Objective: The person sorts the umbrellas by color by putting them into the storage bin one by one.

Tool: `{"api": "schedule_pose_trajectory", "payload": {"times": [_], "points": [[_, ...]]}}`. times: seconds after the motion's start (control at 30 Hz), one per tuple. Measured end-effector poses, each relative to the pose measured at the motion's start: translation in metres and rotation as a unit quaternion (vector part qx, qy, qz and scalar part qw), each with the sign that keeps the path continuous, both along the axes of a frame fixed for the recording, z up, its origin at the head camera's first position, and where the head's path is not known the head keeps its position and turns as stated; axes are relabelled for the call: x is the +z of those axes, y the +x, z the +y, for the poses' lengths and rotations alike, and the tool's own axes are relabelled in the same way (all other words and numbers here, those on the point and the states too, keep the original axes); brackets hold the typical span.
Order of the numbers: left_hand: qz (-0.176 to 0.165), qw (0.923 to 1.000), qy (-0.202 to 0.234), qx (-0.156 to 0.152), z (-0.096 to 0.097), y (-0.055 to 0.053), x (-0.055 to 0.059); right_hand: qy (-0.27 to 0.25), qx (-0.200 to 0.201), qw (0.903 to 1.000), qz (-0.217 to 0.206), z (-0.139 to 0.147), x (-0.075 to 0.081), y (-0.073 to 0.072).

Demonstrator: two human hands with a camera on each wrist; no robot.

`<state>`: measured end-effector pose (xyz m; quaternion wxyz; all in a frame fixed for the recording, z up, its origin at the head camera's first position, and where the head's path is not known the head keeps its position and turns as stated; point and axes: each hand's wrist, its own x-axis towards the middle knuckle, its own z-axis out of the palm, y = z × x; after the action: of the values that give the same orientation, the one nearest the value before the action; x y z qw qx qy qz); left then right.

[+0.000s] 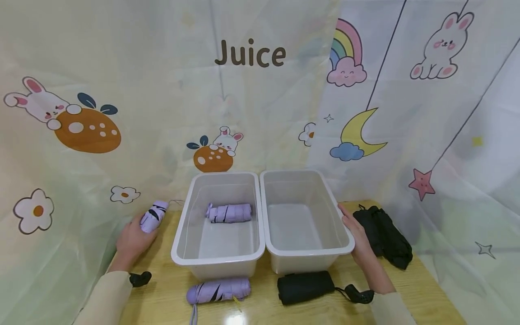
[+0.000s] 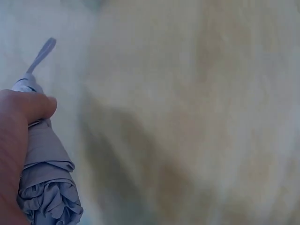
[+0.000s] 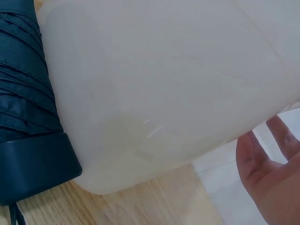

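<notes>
My left hand [image 1: 136,237] grips a folded lilac umbrella [image 1: 154,216] at the left side of the table. In the left wrist view the thumb lies across the umbrella [image 2: 47,145], and its loop strap sticks out beyond the hand. My right hand [image 1: 359,232] rests with fairly straight fingers against the outer side of the right white bin [image 1: 310,253], close to the rim. The right wrist view has those fingers [image 3: 248,157] at the bin's edge. Inside the left white bin [image 1: 217,262] lies another folded lilac umbrella [image 1: 229,213].
In front of the left bin lies a lilac umbrella [image 1: 219,290]; a black umbrella [image 1: 306,287] lies before the right bin. Black folded umbrellas [image 1: 383,237] lie at the table's right. A printed curtain [image 1: 260,99] hangs right behind the bins.
</notes>
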<state>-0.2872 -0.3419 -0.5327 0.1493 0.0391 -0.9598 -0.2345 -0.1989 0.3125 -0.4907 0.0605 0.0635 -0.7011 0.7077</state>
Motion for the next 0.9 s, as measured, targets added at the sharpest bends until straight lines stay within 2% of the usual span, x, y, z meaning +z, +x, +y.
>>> {"api": "schedule_pose_trajectory", "payload": {"times": [0.23,0.37,0.57,0.83,0.9], "points": [[0.064,0.9972,-0.004,-0.038,0.016,-0.006,0.034,-0.029,0.001,0.9995,0.013,0.002,-0.002,-0.002],[0.082,0.995,-0.015,-0.055,0.022,-0.002,0.05,-0.03,0.003,0.9995,0.011,0.001,-0.003,-0.003],[0.139,0.9864,-0.029,-0.083,0.034,0.002,0.08,-0.032,0.008,0.9993,0.017,-0.003,-0.004,-0.005],[0.161,0.9794,-0.038,-0.117,0.067,0.005,0.122,-0.05,0.006,0.9984,0.026,-0.003,-0.004,-0.004],[0.167,0.9765,-0.043,-0.13,0.077,0.007,0.129,-0.05,0.006,0.9985,0.022,-0.002,-0.006,-0.002]]}}
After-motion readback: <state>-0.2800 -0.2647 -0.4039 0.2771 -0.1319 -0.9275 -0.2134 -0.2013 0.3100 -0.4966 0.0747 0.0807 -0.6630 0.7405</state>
